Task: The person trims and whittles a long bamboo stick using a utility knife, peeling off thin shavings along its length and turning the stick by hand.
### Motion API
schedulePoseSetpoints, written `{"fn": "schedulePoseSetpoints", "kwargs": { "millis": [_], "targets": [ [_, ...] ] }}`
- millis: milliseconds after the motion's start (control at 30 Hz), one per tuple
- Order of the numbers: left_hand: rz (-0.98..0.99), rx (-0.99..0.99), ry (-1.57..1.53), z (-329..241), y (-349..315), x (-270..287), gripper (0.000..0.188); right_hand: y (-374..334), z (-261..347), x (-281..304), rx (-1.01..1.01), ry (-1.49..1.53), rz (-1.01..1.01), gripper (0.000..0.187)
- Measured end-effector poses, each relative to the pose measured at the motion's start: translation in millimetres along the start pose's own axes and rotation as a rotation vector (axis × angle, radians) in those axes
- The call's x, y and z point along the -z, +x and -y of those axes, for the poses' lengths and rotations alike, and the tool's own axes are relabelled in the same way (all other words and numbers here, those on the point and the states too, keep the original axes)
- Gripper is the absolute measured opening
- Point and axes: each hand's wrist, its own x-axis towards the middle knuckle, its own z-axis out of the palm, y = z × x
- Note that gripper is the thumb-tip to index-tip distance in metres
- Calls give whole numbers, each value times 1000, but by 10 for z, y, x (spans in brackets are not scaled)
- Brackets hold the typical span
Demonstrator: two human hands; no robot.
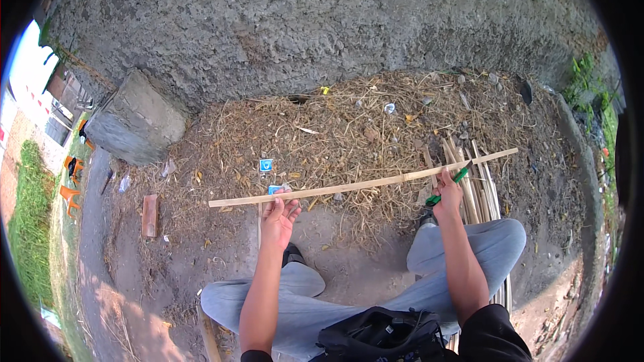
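A long, thin bamboo strip (355, 186) spans the space in front of me, its right end slightly farther away. Near its left end, my left hand (276, 222) pinches it between thumb and fingers. My right hand (448, 196) is closed around a green-handled knife (461, 173), whose dark blade tip lies against the strip. The right thumb and fingers also meet the strip there. Below the right hand, several more strips (484, 188) lie in a bundle beside my right leg.
Dry plant shavings (362, 127) cover the ground up to a rough grey wall (322, 20). A concrete block (137, 121) stands at the far left, with a reddish brick (149, 215) nearer. A small blue packet (266, 165) lies past my left hand. Orange chairs (70, 198) stand at the left.
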Motion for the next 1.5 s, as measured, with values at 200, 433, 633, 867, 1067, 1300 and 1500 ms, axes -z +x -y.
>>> {"fn": "schedulePoseSetpoints", "kwargs": {
  "millis": [200, 433, 633, 867, 1067, 1300, 1500],
  "targets": [
    [0, 26, 24, 32, -48, -28, 33, 98, -19, 58, -52, 37, -23, 10],
    [18, 43, -51, 35, -95, -4, 37, -34, 54, -71, -60, 41, -45, 14],
    [-19, -28, -91, -19, -50, 19, 45, -33, 44, -29, -74, 61, -31, 14],
    [-283, -3, -190, -24, 31, 155, 44, -176, 9, -146, -75, 50, -25, 28],
    [-401, 35, -185, 29, 73, 379, 42, -290, 42, -250, -167, -5, 33, 34],
    [-512, 68, -115, 9, 105, 446, 36, -297, 24, -217, -194, 32, 73, 35],
    [-484, 89, -97, 40, 76, 376, 35, -404, 153, -317, -136, 34, 37, 34]
  ]
}}
